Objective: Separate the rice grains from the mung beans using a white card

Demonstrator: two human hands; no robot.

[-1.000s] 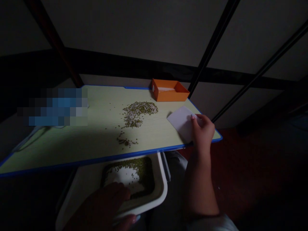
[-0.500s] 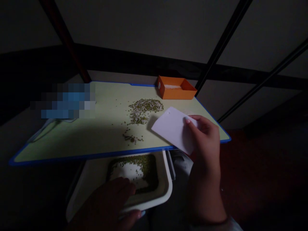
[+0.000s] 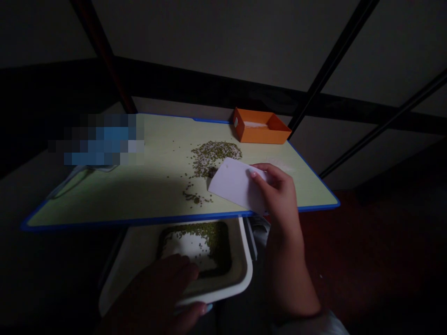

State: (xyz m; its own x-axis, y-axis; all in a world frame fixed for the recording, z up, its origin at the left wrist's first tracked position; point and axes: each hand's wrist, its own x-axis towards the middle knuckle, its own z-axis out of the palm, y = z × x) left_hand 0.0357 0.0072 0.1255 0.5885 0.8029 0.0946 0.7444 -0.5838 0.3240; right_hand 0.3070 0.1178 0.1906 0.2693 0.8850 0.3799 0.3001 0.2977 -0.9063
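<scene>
Pretty dark in here, with panelled wall behind everything and a reddish floor off to the right. The desk is pale with blue edging, and its near edge cuts across above a white tray, so the tray's far side is kinda blocked. Far left on the desk there's a blue blocky blur, can't make out what, with a whitish cable trailing off it. An orange box, open on top, sits at the far right, just behind the main green pile. Left hand has the tray's near rim pinched, thumb outside, covering a corner. Right hand grips a white card, thumb on top, tilted over the desk right beside the pile and hiding a bit of it. Smallest stuff: loose green grains between pile and near edge, plus more grains lining the tray.
</scene>
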